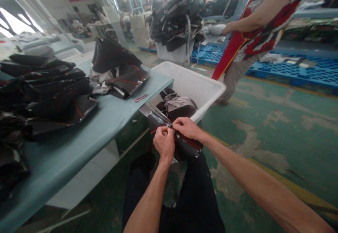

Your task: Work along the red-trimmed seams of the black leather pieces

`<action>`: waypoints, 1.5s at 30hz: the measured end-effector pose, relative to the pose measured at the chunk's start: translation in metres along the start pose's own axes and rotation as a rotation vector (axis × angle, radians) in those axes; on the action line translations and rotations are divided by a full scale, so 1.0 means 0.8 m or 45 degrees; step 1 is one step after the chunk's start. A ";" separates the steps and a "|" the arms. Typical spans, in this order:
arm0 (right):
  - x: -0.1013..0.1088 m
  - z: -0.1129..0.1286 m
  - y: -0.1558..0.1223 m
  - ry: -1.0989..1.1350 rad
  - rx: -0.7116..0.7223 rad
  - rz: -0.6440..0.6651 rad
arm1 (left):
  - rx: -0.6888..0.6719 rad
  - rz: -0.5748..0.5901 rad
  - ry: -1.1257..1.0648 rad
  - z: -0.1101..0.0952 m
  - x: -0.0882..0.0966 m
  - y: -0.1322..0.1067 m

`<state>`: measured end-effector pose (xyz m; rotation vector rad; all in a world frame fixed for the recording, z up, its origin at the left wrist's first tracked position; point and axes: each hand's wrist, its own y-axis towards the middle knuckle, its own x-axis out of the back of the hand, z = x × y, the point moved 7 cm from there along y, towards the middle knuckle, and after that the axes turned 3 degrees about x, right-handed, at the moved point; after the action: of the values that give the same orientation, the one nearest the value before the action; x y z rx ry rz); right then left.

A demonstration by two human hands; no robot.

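A dark bag with reddish-brown trim (187,148) lies across my lap, its upper part resting toward the white bin's near edge. My left hand (164,142) is closed, fingertips pinching the bag at its middle seam. Right beside it, my right hand (187,127) also pinches the bag, thumb and forefinger together. The small part between my fingertips is too blurred to make out. Beyond my hands, more dark and grey bags (179,106) lie inside the white plastic bin (208,85).
On the left, a blue-green covered table (111,111) bears piles of dark bags (44,88) and small red-handled snips (141,98). A person in a red apron (253,39) stands beyond the bin. Farther back are a heaped bin (174,21) and blue pallets (295,67).
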<state>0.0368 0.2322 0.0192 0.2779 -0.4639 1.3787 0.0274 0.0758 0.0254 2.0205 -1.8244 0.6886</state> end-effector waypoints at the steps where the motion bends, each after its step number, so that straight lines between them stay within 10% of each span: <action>1: 0.001 0.002 0.000 -0.013 0.013 0.017 | 0.000 0.010 -0.058 0.003 -0.001 0.000; 14: -0.003 0.085 -0.013 -1.148 0.499 0.226 | -0.081 0.092 0.075 0.006 0.002 0.000; 30: -0.001 0.009 0.012 -0.069 -0.039 0.017 | -0.098 0.059 0.015 0.007 -0.001 0.001; 45: 0.010 0.051 0.006 -0.376 0.407 0.143 | -0.352 0.092 0.117 -0.007 0.005 0.009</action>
<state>0.0266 0.2221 0.0583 0.7332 -0.5067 1.5287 0.0196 0.0744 0.0315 1.7258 -1.8339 0.5073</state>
